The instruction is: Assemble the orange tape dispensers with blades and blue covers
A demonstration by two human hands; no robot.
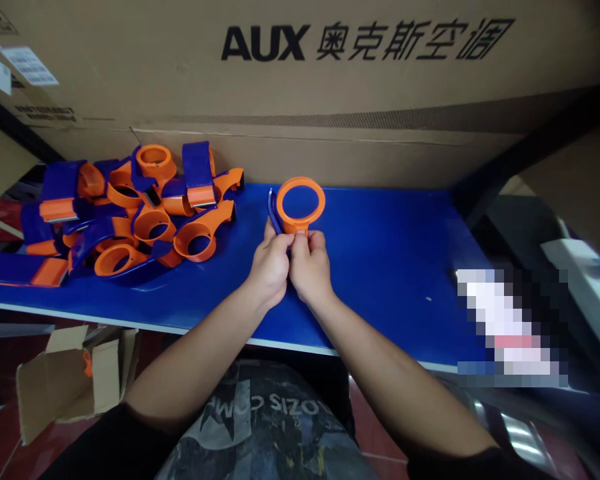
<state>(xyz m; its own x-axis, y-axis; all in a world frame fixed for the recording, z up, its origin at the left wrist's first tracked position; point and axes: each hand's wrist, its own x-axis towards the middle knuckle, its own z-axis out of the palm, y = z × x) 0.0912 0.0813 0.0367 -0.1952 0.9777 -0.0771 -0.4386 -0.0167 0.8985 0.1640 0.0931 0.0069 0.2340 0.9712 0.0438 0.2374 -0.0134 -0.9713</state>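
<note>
Above the middle of the blue tabletop, both hands grip one tape dispenser (322,203) with an orange ring and a dark blue curved flap at its left. My left hand (271,267) is closed round the lower left of it, by the blue flap. Against it, my right hand (310,265) pinches the orange neck below the ring, thumb on top. Fingers underneath are hidden. To the left lies a heap of similar orange and blue tape dispensers (153,227), several of them overlapping.
A large cardboard box (380,100) with printed lettering stands along the back of the blue table (390,267). An open carton (55,380) sits on the floor at lower left. At the right are a white box (580,273) and a blurred-out patch.
</note>
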